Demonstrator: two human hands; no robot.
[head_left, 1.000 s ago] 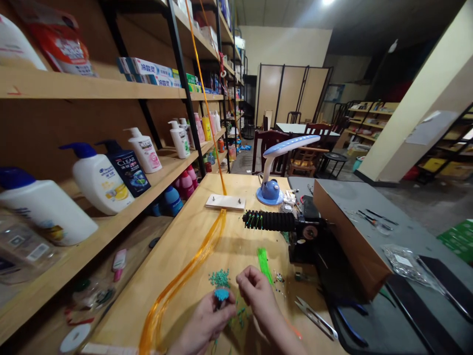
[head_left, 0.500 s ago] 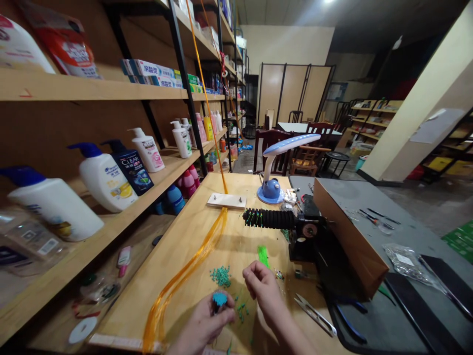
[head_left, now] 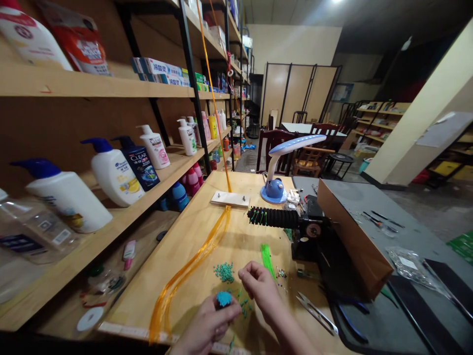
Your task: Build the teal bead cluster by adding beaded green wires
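Observation:
At the table's near side, my left hand [head_left: 210,323] is closed around a small dark holder topped with a cluster of blue beads [head_left: 223,299]. To its right, my right hand [head_left: 258,283] has thumb and fingertips pinched together; what they hold is too small to make out. A pile of teal beads [head_left: 223,271] lies just beyond my left hand. Bright green strands [head_left: 266,259] rest behind my right hand. Loose green pieces [head_left: 244,308] are scattered between the hands. Some tiny mixed beads [head_left: 281,273] lie to the right of the strands.
Orange threads [head_left: 192,259] run under a pale clamp bar [head_left: 230,198]. A black ribbed roller [head_left: 273,217] juts from a machine at right, near a blue lamp [head_left: 273,191]. Metal snips [head_left: 317,313] lie at right. Shelves with bottles [head_left: 114,177] line the left.
The view has shifted slightly, so the scene sits further right. My right hand has moved a little left, closer to the blue bead cluster. My left hand keeps its hold.

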